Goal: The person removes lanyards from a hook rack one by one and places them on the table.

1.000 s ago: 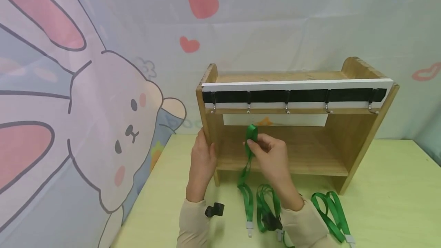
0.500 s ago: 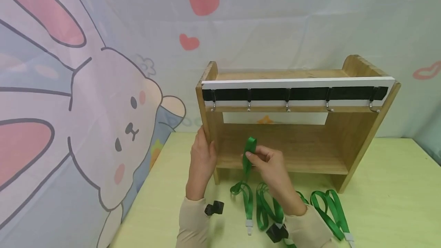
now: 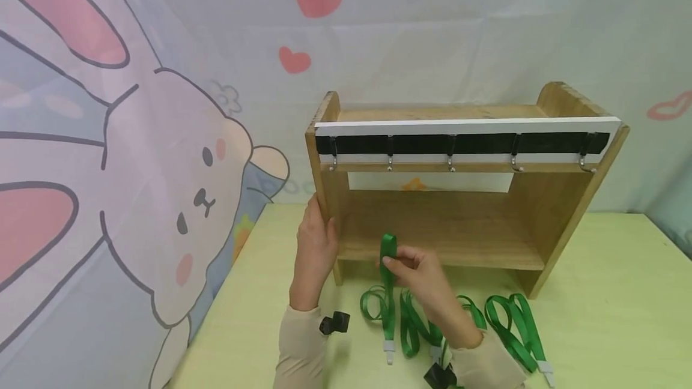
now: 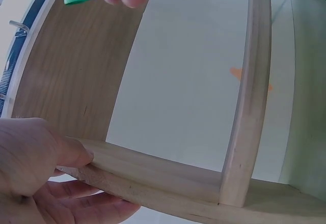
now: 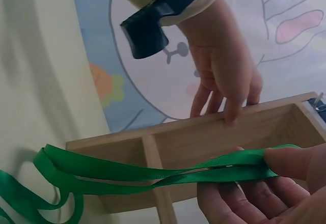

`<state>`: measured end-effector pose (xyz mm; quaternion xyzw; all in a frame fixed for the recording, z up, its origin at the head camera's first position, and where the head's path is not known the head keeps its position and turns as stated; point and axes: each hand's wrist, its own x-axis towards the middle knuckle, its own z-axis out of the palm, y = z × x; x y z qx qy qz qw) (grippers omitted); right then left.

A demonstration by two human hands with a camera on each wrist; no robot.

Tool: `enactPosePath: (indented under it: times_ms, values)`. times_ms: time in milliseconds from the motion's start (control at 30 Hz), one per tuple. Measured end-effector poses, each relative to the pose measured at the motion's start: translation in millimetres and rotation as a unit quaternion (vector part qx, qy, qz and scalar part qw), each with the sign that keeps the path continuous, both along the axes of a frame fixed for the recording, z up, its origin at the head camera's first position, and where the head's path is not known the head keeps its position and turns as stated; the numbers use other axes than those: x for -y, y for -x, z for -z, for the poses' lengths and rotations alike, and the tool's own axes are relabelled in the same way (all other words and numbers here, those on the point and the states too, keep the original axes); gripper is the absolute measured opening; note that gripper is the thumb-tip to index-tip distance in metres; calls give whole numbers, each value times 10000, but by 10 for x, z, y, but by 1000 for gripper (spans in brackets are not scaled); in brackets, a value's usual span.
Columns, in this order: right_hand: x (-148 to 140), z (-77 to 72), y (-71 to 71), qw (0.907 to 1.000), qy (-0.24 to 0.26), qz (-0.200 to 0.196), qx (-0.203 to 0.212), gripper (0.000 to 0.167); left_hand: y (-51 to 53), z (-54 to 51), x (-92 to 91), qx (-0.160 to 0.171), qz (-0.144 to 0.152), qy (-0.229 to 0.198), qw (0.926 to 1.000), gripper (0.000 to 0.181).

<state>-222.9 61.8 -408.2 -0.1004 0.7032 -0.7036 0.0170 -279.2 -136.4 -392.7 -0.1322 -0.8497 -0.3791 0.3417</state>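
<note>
A green lanyard [image 3: 388, 251] hangs from my right hand [image 3: 424, 278], which pinches its looped upper end between thumb and fingers. Its lower part and white clip [image 3: 389, 347] lie on the table in front of the wooden shelf [image 3: 432, 212]. In the right wrist view the doubled strap [image 5: 117, 172] runs from the thumb down to the table. My left hand [image 3: 315, 251] grips the shelf's left side panel. The left wrist view shows the thumb [image 4: 76, 152] on the inner face and the fingers round the outer one.
Across the shelf's top front runs a black strip [image 3: 421, 144] with several metal hooks [image 3: 390, 165]. More green lanyards [image 3: 413, 329] lie on the yellow-green table [image 3: 611, 305], partly under the right arm. A printed cloth [image 3: 432, 29] hangs behind.
My right hand has moved down with the lanyard, from the shelf opening to near its lower board. More of the strap rests curled on the table. My left hand keeps its grip.
</note>
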Motion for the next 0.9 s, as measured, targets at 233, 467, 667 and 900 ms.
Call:
enactPosePath:
  times_ms: [233,467,667,900]
  values:
    - [63,154,9,9994,-263,-199,-59,20,5,-13,-21,22,-14,-7,10000,50]
    - [130,375,56,9964,-814,-144,-192,15,-5,-23,-4,-17,-11,21,10000,50]
    - [143,535,100,9891,-1408,82,-429,13,-1,-34,-15,-36,20,4,10000,50]
    - [187,662,153,9835,-1771,216,-308,14,3,-25,-23,81,-48,-24,10000,50]
